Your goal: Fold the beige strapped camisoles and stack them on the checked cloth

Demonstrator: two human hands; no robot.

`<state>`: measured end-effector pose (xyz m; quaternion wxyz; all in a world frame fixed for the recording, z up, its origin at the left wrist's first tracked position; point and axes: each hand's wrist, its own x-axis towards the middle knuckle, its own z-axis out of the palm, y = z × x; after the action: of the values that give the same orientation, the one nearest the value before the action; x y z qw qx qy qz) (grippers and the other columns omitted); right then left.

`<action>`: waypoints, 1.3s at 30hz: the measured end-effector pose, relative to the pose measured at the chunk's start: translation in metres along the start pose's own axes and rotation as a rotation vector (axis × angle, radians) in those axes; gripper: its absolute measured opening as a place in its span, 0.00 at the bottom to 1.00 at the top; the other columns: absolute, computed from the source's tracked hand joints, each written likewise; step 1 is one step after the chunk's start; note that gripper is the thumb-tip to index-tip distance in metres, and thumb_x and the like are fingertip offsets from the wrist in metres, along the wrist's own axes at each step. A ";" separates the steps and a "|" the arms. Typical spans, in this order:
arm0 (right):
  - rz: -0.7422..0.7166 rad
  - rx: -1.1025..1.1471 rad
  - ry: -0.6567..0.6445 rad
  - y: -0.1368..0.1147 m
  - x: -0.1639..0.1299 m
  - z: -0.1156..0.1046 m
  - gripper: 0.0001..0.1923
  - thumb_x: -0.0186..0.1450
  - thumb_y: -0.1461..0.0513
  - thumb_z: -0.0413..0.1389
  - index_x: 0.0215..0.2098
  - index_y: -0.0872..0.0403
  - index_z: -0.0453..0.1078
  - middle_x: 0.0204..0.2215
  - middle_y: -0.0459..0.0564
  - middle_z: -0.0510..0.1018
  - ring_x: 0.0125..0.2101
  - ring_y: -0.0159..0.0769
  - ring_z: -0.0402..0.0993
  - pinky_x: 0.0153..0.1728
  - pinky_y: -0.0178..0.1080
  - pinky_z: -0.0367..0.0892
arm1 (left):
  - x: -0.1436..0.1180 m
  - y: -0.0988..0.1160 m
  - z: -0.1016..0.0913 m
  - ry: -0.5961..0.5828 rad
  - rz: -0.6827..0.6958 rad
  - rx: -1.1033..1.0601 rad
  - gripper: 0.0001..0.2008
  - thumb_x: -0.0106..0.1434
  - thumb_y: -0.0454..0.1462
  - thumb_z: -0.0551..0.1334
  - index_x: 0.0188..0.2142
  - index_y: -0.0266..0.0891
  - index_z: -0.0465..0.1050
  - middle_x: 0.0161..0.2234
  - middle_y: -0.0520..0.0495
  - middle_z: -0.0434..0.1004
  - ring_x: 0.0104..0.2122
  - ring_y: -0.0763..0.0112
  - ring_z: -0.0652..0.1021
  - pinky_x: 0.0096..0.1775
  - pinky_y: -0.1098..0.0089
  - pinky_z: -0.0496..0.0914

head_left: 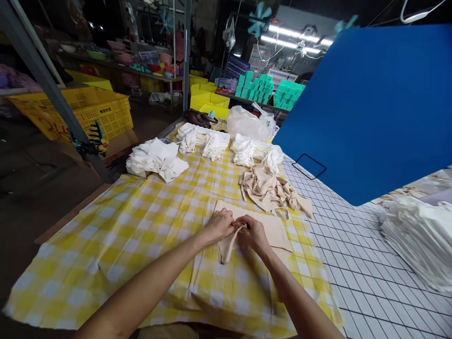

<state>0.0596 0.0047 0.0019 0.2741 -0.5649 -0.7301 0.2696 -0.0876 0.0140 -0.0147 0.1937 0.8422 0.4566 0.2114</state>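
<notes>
A flat beige piece of fabric (275, 230) lies on the yellow checked tablecloth (151, 226) in front of me. Over it, my left hand (222, 223) and my right hand (251, 230) nearly meet, both with fingers closed in a pinch. Between them is a narrow beige strap (229, 247), which hangs down in a loop toward me. Which strap edge each hand grips is partly hidden by the fingers. Just beyond my right hand sits a crumpled heap of beige garments (268, 188).
White folded garments form a pile (153, 157) at left and stacks (205, 139) at the back, near a clear plastic bag (247, 122). A blue board (374, 108) rises at right beside a white gridded table (353, 254). A metal post (63, 94) and yellow crate (102, 110) stand left.
</notes>
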 end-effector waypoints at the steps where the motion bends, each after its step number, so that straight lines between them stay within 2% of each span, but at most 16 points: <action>1: -0.014 -0.006 0.001 0.000 -0.001 0.000 0.12 0.47 0.69 0.48 0.25 0.55 0.71 0.24 0.47 0.74 0.27 0.34 0.69 0.31 0.34 0.60 | 0.000 0.000 0.000 -0.002 -0.009 -0.008 0.12 0.62 0.40 0.56 0.27 0.37 0.73 0.30 0.47 0.70 0.37 0.66 0.69 0.35 0.69 0.61; 6: -0.150 -0.090 0.012 0.003 -0.005 0.000 0.15 0.47 0.72 0.45 0.26 0.56 0.70 0.24 0.47 0.71 0.26 0.33 0.67 0.29 0.33 0.60 | 0.001 0.001 -0.001 -0.007 -0.033 -0.059 0.15 0.63 0.44 0.55 0.27 0.38 0.73 0.30 0.48 0.69 0.37 0.66 0.68 0.35 0.70 0.61; 10: -0.202 -0.155 -0.003 0.004 -0.006 0.000 0.15 0.46 0.73 0.45 0.26 0.56 0.69 0.24 0.47 0.70 0.25 0.32 0.66 0.28 0.32 0.60 | 0.000 0.002 -0.002 -0.003 -0.036 -0.071 0.14 0.62 0.43 0.56 0.26 0.38 0.73 0.30 0.48 0.69 0.37 0.66 0.68 0.35 0.69 0.61; 15: -0.267 -0.331 -0.054 0.003 -0.006 -0.003 0.14 0.48 0.74 0.45 0.26 0.56 0.67 0.25 0.47 0.68 0.25 0.31 0.64 0.26 0.31 0.57 | -0.001 0.003 -0.003 0.014 -0.053 -0.089 0.09 0.59 0.37 0.58 0.25 0.38 0.73 0.29 0.49 0.70 0.36 0.67 0.69 0.36 0.70 0.61; 19: -0.268 -0.450 -0.076 0.004 -0.008 -0.005 0.13 0.51 0.75 0.44 0.24 0.55 0.66 0.25 0.47 0.67 0.24 0.31 0.64 0.25 0.31 0.56 | 0.001 0.003 0.001 0.029 -0.068 -0.103 0.09 0.58 0.34 0.58 0.23 0.37 0.73 0.28 0.48 0.71 0.36 0.67 0.69 0.36 0.70 0.62; 22: -0.233 -0.342 -0.021 0.001 -0.017 -0.005 0.13 0.55 0.71 0.45 0.27 0.55 0.69 0.25 0.48 0.70 0.24 0.32 0.66 0.25 0.32 0.57 | -0.001 0.000 0.002 0.026 -0.052 -0.132 0.08 0.58 0.34 0.58 0.24 0.38 0.73 0.29 0.48 0.71 0.37 0.67 0.69 0.37 0.70 0.63; 25: -0.120 -0.052 0.079 -0.006 -0.034 -0.004 0.10 0.59 0.65 0.47 0.32 0.55 0.71 0.25 0.48 0.74 0.24 0.33 0.68 0.26 0.32 0.61 | -0.007 -0.005 0.000 0.011 0.007 -0.170 0.07 0.58 0.33 0.58 0.28 0.39 0.75 0.31 0.49 0.71 0.38 0.68 0.69 0.38 0.71 0.63; 27: -0.028 0.099 0.097 -0.010 -0.047 -0.004 0.10 0.61 0.61 0.48 0.33 0.55 0.71 0.21 0.46 0.73 0.20 0.32 0.66 0.22 0.32 0.61 | -0.012 -0.008 -0.002 -0.008 0.056 -0.184 0.09 0.56 0.31 0.56 0.31 0.40 0.76 0.32 0.49 0.70 0.39 0.68 0.69 0.40 0.71 0.64; 29: -0.004 0.146 0.091 -0.014 -0.063 -0.005 0.12 0.62 0.58 0.49 0.32 0.55 0.72 0.18 0.45 0.72 0.17 0.31 0.65 0.19 0.31 0.59 | -0.016 -0.010 -0.004 -0.049 0.073 -0.195 0.14 0.54 0.27 0.54 0.33 0.39 0.76 0.33 0.48 0.69 0.39 0.69 0.69 0.41 0.72 0.64; 32: -0.148 0.084 -0.017 -0.018 -0.089 -0.007 0.13 0.64 0.58 0.48 0.34 0.54 0.73 0.23 0.48 0.76 0.22 0.31 0.70 0.23 0.30 0.62 | -0.019 -0.009 -0.007 -0.105 0.050 -0.221 0.18 0.51 0.24 0.52 0.35 0.37 0.77 0.36 0.47 0.69 0.40 0.69 0.70 0.42 0.73 0.65; 34: -0.281 -0.035 -0.173 -0.019 -0.108 -0.008 0.14 0.65 0.61 0.45 0.36 0.53 0.73 0.25 0.49 0.77 0.25 0.31 0.72 0.27 0.30 0.63 | -0.018 -0.008 -0.008 -0.114 0.040 -0.230 0.18 0.51 0.24 0.52 0.35 0.37 0.77 0.37 0.47 0.70 0.40 0.69 0.70 0.44 0.74 0.65; 36: -0.373 -0.175 -0.318 -0.016 -0.123 -0.010 0.15 0.66 0.63 0.44 0.43 0.51 0.71 0.25 0.48 0.76 0.25 0.32 0.72 0.27 0.30 0.62 | -0.015 -0.008 -0.011 -0.139 0.020 -0.255 0.17 0.51 0.25 0.53 0.35 0.38 0.76 0.37 0.48 0.71 0.40 0.70 0.71 0.43 0.74 0.65; 38: -0.377 -0.259 -0.354 -0.006 -0.129 -0.019 0.18 0.65 0.63 0.44 0.51 0.50 0.66 0.25 0.48 0.75 0.25 0.33 0.71 0.26 0.31 0.61 | -0.009 -0.010 -0.017 -0.124 -0.093 -0.267 0.16 0.53 0.26 0.54 0.38 0.38 0.75 0.39 0.49 0.72 0.40 0.71 0.73 0.43 0.75 0.66; 39: -0.325 -0.272 -0.309 0.001 -0.126 -0.026 0.19 0.65 0.62 0.44 0.54 0.51 0.63 0.26 0.48 0.75 0.25 0.33 0.71 0.26 0.32 0.62 | -0.005 -0.011 -0.020 -0.088 -0.191 -0.245 0.17 0.54 0.27 0.54 0.41 0.39 0.73 0.41 0.49 0.72 0.40 0.72 0.73 0.43 0.75 0.66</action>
<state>0.1050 -0.1158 0.0074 0.1203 -0.4238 -0.8741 0.2044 -0.1083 0.0182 -0.0044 0.3340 0.7733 0.4966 0.2092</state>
